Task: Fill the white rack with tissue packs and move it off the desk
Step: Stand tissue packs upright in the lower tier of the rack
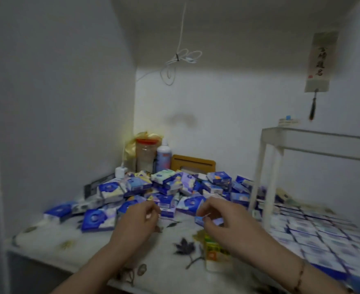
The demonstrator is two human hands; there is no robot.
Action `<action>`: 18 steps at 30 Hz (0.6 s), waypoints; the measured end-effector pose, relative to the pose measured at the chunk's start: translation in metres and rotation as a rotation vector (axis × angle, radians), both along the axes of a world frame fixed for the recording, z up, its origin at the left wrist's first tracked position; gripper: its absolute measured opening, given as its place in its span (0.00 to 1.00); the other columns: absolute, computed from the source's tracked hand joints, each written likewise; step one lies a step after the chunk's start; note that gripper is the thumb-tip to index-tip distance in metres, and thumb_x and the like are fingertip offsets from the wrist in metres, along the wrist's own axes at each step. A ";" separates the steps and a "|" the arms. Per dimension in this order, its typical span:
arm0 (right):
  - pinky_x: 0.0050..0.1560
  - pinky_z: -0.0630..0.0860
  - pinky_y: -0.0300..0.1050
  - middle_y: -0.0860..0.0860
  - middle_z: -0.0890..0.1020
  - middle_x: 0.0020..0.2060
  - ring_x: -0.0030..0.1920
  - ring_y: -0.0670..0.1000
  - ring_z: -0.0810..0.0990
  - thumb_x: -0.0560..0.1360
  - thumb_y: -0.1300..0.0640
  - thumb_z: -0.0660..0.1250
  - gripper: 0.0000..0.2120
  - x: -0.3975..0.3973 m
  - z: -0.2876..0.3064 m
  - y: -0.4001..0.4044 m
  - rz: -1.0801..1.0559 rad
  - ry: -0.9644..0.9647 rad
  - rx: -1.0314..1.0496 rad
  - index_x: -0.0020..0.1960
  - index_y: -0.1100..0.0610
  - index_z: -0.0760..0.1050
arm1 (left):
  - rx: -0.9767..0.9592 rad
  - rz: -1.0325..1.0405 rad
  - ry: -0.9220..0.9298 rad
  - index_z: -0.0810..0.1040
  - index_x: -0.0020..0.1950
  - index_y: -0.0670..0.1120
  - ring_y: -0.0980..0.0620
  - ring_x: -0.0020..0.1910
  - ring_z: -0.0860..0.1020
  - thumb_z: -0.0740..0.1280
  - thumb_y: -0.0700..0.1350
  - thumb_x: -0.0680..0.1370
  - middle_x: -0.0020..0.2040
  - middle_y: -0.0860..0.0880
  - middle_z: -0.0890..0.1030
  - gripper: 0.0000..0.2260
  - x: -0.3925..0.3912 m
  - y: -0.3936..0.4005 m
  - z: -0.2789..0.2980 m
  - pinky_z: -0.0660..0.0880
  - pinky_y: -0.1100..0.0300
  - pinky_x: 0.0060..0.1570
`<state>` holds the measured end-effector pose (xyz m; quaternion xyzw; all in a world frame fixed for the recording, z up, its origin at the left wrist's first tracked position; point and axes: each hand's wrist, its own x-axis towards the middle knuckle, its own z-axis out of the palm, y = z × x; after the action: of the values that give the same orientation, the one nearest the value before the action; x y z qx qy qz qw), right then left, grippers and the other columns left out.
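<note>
Both hands are hovering near the desk's (47, 240) front edge: left hand (136, 221) loosely curled, holding nothing; right hand (221, 219) pinching a tissue pack (200, 220) beside the white rack (268, 166).

At three o'clock the white rack (268, 179) runs off the frame edge, motion-blurred. The right hand (223, 221) covers part of a yellow tube (216, 254); whether its fingers (206, 211) pinch anything is unclear, perhaps a tissue pack (200, 220).
</note>
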<state>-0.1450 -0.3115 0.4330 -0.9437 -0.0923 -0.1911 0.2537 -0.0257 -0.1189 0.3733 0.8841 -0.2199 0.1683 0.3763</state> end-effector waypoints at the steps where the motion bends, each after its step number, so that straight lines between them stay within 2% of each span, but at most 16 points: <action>1: 0.48 0.72 0.32 0.41 0.79 0.48 0.49 0.37 0.76 0.76 0.56 0.61 0.06 0.012 -0.006 0.010 0.027 0.038 -0.001 0.50 0.46 0.75 | 0.037 0.080 -0.046 0.78 0.47 0.53 0.56 0.42 0.77 0.64 0.44 0.77 0.43 0.54 0.79 0.05 0.007 0.012 -0.007 0.73 0.59 0.42; 2: 0.48 0.72 0.32 0.40 0.78 0.49 0.50 0.37 0.75 0.76 0.55 0.61 0.06 0.025 -0.012 0.021 0.047 0.070 -0.002 0.51 0.47 0.74 | 0.079 0.162 -0.107 0.78 0.50 0.52 0.53 0.46 0.76 0.65 0.44 0.76 0.45 0.53 0.79 0.05 0.016 0.025 -0.014 0.72 0.58 0.43; 4: 0.50 0.72 0.34 0.42 0.77 0.52 0.52 0.39 0.75 0.77 0.56 0.60 0.06 0.049 -0.021 0.038 0.061 0.103 -0.012 0.52 0.47 0.73 | 0.151 0.270 -0.213 0.78 0.57 0.49 0.48 0.55 0.75 0.67 0.44 0.73 0.53 0.49 0.80 0.13 0.033 0.040 -0.025 0.71 0.54 0.52; 9: 0.53 0.73 0.44 0.50 0.73 0.60 0.56 0.50 0.74 0.78 0.57 0.60 0.10 0.112 -0.042 0.069 -0.006 0.084 -0.044 0.59 0.52 0.71 | 0.165 0.431 -0.211 0.69 0.67 0.49 0.44 0.69 0.65 0.66 0.52 0.74 0.68 0.48 0.71 0.22 0.048 0.047 -0.028 0.62 0.48 0.69; 12: 0.60 0.71 0.46 0.52 0.69 0.63 0.62 0.52 0.69 0.77 0.57 0.61 0.16 0.145 -0.054 0.075 -0.039 0.014 -0.088 0.64 0.53 0.67 | 0.108 0.526 -0.150 0.61 0.73 0.49 0.42 0.74 0.57 0.66 0.55 0.75 0.75 0.46 0.61 0.29 0.052 0.050 -0.026 0.54 0.46 0.73; 15: 0.64 0.69 0.48 0.53 0.68 0.64 0.65 0.55 0.66 0.75 0.55 0.64 0.23 0.171 -0.059 0.077 -0.092 -0.011 -0.146 0.68 0.54 0.64 | 0.145 0.590 -0.012 0.49 0.77 0.50 0.42 0.77 0.48 0.63 0.59 0.76 0.79 0.48 0.50 0.36 0.061 0.055 -0.026 0.46 0.42 0.74; 18: 0.67 0.67 0.50 0.55 0.67 0.67 0.67 0.56 0.65 0.73 0.52 0.66 0.29 0.191 -0.061 0.076 -0.132 0.045 -0.233 0.71 0.54 0.60 | 0.224 0.595 0.001 0.50 0.78 0.52 0.43 0.77 0.49 0.60 0.62 0.77 0.79 0.47 0.51 0.35 0.068 0.055 -0.025 0.44 0.40 0.73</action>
<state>0.0462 -0.2360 0.3721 -0.9748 -0.0460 -0.1742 0.1314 0.0427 -0.0634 0.3479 0.9457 0.0315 0.2453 0.2109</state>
